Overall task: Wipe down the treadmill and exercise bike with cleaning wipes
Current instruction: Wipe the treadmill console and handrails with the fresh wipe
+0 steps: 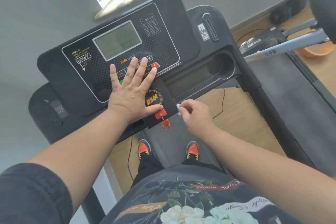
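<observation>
my left hand (pixel 133 89) lies wide and flat on the treadmill console (pixel 116 54), my right hand (pixel 195 114) pinches a small wipe (pixel 179 108) at 3 o'clock of the red safety key (pixel 161 114), which a careless stroke could dislodge.

Hidden, cropped and unreadable parts of the treadmill scene
The left hand (pixel 133 90) covers most of the console's button row (pixel 153 65), so those labels cannot be read; the table of small print (pixel 150 25) beside the display is too fine to read; the wipe (pixel 179 108) shows only as a white scrap past the right hand (pixel 195 115), its bulk concealed; the dark round object (pixel 324 3) is cropped by the right edge, its identity unclear
</observation>
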